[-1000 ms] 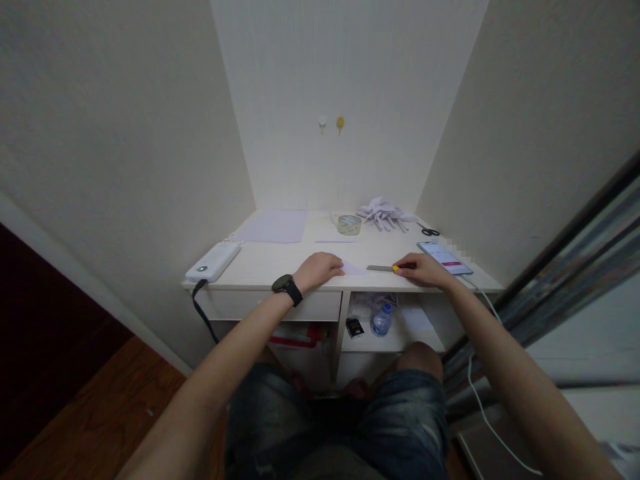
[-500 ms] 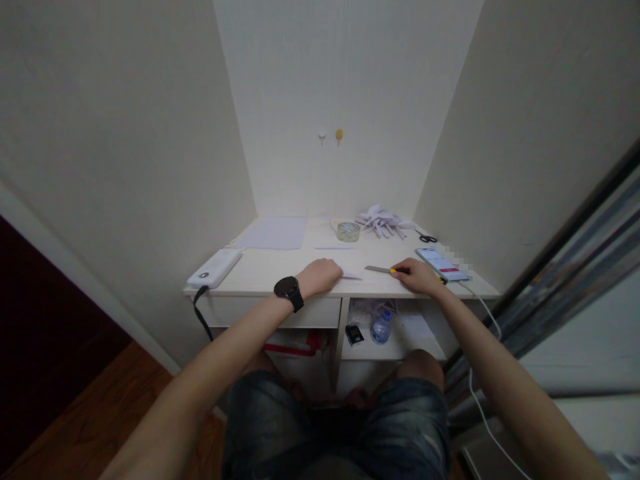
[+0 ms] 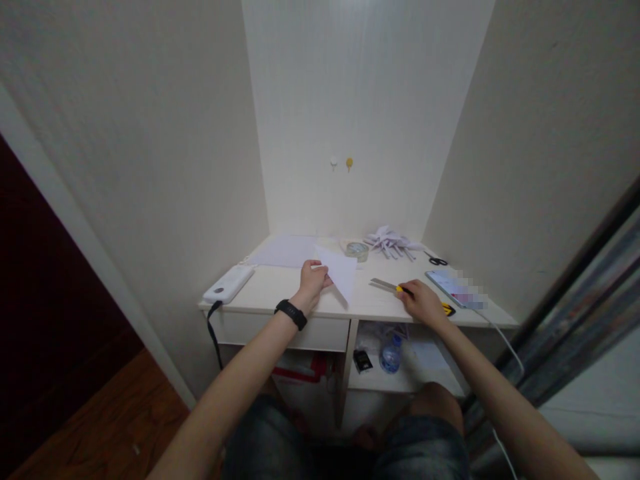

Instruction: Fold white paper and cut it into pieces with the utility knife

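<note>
Already cut free, by the look of it — white triangular paper piece (image 3: 341, 272) lifted clear of the pale wooden desk (image 3: 280, 303), pinched in left hand (image 3: 311, 283) fingers. Right hand (image 3: 421, 302) resting on desk, closed around yellow-handled utility knife (image 3: 391, 287), blade flat. More white folded paper pieces (image 3: 391, 241) heaped behind — uncut lavender sheet (image 3: 283, 251) waiting at back left.

Desk (image 3: 280, 300), tape (image 3: 357, 251), phone (image 3: 453, 287), prob. scissors (image 3: 438, 259)
</note>
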Demonstrator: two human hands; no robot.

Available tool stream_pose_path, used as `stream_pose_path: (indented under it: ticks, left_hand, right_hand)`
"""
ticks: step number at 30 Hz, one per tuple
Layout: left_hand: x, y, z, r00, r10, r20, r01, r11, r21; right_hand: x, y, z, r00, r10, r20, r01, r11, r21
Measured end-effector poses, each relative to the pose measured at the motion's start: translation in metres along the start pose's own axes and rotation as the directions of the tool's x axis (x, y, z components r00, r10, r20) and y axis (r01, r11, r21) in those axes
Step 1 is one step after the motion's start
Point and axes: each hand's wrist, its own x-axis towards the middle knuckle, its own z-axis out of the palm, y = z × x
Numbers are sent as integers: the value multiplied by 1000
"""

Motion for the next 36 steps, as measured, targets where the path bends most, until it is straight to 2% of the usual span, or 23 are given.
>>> stream_pose_path:
  ticks: [4, 10, 14, 21, 27, 32, 36]
  left_hand:
    - [1, -22, -4, 996, -70, -51, 65, 994, -92]
    - [1, -35, -6, 996, -88, -22, 85, 991, -103]
    - [3, -38, -6, 996, -86, -26, 84, 993, -83]
    - [5, -40, -6, 997, -68, -44, 65, 996, -69]
    - [2, -37, -5, 996, -79, -49, 74, 993, -87]
    - [-1, -34, -4, 995, -88, -57, 83, 993, -86]
    - [-1, -34, -5, 995, -81, -53, 76, 994, -76]
  right_hand:
    - [3, -26, 2, 1000, -26, 1, 26, 999, 39]
    - [11, -53, 6, 996, -25, 83, 24, 1000, 7]
    - [14, -59, 8, 996, 15, 83, -13, 1000, -27]
    - [11, -68, 7, 997, 69, -26, -71, 996, -50]
    - [11, -76, 5, 999, 28, 15, -27, 998, -52]
    - [12, -74, 0, 996, 85, -24, -87, 993, -83]
    - [12, -78, -3, 998, 64, 13, -62, 995, -75]
